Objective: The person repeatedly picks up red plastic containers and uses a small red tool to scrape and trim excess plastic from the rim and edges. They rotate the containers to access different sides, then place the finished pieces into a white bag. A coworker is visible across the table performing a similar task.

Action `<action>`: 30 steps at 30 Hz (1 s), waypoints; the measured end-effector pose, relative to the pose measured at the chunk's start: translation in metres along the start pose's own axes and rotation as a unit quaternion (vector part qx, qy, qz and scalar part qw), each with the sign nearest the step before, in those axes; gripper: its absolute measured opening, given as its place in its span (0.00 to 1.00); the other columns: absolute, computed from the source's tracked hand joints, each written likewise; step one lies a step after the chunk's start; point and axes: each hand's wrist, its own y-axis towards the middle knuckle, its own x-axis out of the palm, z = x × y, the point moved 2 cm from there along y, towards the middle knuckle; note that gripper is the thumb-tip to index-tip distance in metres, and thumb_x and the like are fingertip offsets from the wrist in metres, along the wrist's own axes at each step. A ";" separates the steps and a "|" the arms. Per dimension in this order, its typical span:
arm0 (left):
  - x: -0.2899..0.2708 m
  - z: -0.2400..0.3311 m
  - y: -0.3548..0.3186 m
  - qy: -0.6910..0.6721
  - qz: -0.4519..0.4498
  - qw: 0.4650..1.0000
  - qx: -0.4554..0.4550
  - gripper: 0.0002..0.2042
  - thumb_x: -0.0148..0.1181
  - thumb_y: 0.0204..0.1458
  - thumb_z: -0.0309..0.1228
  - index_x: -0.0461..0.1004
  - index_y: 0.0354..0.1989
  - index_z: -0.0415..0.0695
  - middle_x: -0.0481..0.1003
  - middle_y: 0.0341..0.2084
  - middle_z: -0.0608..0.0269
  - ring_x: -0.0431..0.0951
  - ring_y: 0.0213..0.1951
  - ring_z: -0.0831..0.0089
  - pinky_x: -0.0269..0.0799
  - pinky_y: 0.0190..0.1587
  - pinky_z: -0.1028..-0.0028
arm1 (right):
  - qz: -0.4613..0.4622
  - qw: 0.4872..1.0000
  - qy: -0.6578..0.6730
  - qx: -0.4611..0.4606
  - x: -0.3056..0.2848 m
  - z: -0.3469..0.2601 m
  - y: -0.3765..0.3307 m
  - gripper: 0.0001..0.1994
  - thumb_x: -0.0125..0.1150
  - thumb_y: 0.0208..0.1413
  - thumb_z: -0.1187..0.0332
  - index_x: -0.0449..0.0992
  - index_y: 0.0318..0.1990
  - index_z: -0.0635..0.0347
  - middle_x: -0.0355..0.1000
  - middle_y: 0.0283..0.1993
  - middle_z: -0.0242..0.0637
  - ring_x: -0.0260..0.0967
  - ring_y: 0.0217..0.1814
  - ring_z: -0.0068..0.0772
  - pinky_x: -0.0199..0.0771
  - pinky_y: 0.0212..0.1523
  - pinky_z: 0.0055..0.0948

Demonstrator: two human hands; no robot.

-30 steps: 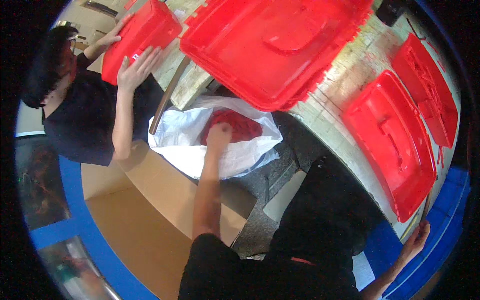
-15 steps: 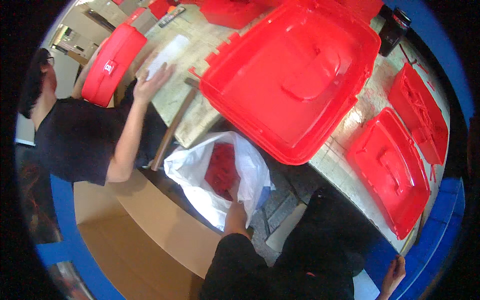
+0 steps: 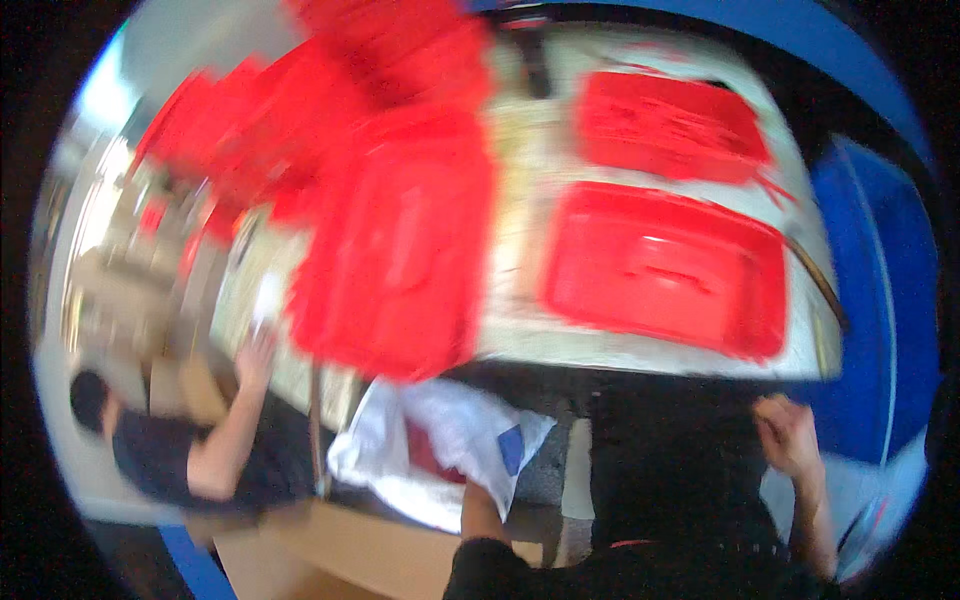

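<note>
Red plastic fills my view from the head camera, smeared by motion blur: a large red lid [image 3: 395,245] lies across the bench [image 3: 520,200] at about 11 o'clock from centre, a second red lid [image 3: 665,270] sits just to its right at 2 o'clock, and a third red lid [image 3: 670,125] lies beyond that one toward 1 o'clock, apart from it. More red pieces pile up blurred at the far left of the bench. Below the bench edge, at 6 o'clock, a white plastic bag [image 3: 450,440] hangs open with a red part [image 3: 430,455] showing inside it and a small blue patch on its near side. My left forearm rises from the lower edge into the bag, and my left hand [image 3: 478,497] is hidden by the white film, so I cannot tell whether its fingers are apart or clamped on anything. My right hand [image 3: 790,435] hovers at 4 o'clock, well apart from the bag, in front of a blue surface; its fingers look curled together, holding nothing that I can make out. At 8 o'clock another person in a dark top reaches a hand [image 3: 255,355] up to the bench edge, near the first lid. Brown cardboard [image 3: 340,545] lies under the bag.
</note>
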 end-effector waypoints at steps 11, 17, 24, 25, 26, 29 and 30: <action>-0.173 -0.017 -0.002 -0.083 -0.004 0.995 0.050 0.31 0.59 0.53 0.51 0.69 0.60 0.44 0.77 0.42 0.40 0.80 0.42 0.49 0.76 0.41 0.53 | 0.049 0.991 0.116 -0.048 0.004 -0.014 0.016 0.13 0.63 0.46 0.81 0.77 0.40 0.58 0.75 0.32 0.41 0.76 0.33 0.48 0.78 0.32 0.39; -0.379 0.092 -0.250 -0.212 0.071 0.929 0.294 0.17 0.66 0.51 0.28 0.69 0.47 0.43 0.80 0.24 0.56 0.79 0.25 0.66 0.72 0.29 0.64 | 0.038 0.939 0.087 -0.330 0.034 -0.111 0.073 0.20 0.57 0.53 0.68 0.71 0.56 0.55 0.71 0.55 0.42 0.71 0.59 0.43 0.73 0.58 0.42; -0.409 0.288 -0.310 -0.048 -0.220 0.794 0.565 0.33 0.69 0.50 0.33 0.63 0.63 0.35 0.75 0.48 0.47 0.76 0.51 0.57 0.70 0.54 0.61 | -0.187 0.938 0.267 -0.116 0.008 -0.037 0.023 0.24 0.55 0.60 0.71 0.62 0.64 0.56 0.74 0.29 0.47 0.77 0.29 0.50 0.79 0.30 0.46; -0.411 0.309 -0.313 0.032 -0.034 0.806 0.591 0.33 0.68 0.50 0.35 0.63 0.63 0.36 0.72 0.52 0.44 0.72 0.55 0.51 0.67 0.58 0.58 | -0.161 0.938 0.307 -0.031 -0.004 -0.003 -0.004 0.20 0.60 0.59 0.69 0.67 0.59 0.53 0.73 0.27 0.46 0.78 0.29 0.44 0.79 0.27 0.40; -0.409 0.330 -0.315 0.125 0.120 0.818 0.549 0.33 0.67 0.50 0.38 0.64 0.63 0.36 0.69 0.57 0.41 0.68 0.59 0.46 0.63 0.61 0.55 | -0.214 0.909 0.341 0.110 -0.012 0.033 -0.034 0.16 0.60 0.61 0.67 0.70 0.55 0.54 0.72 0.25 0.38 0.75 0.26 0.30 0.75 0.24 0.29; -0.393 0.399 -0.321 0.051 0.283 0.689 0.666 0.25 0.65 0.51 0.38 0.71 0.56 0.38 0.70 0.54 0.41 0.69 0.58 0.46 0.65 0.57 0.51 | -0.080 0.825 0.327 0.453 -0.002 0.088 -0.119 0.15 0.58 0.62 0.67 0.74 0.56 0.53 0.75 0.28 0.34 0.74 0.26 0.26 0.72 0.26 0.27; -0.386 0.418 -0.316 0.038 0.302 0.659 0.688 0.23 0.65 0.52 0.38 0.73 0.53 0.38 0.73 0.52 0.42 0.72 0.55 0.47 0.68 0.54 0.52 | -0.126 0.932 0.036 0.338 0.009 0.085 -0.133 0.18 0.59 0.60 0.69 0.73 0.58 0.55 0.78 0.34 0.49 0.78 0.32 0.48 0.75 0.32 0.38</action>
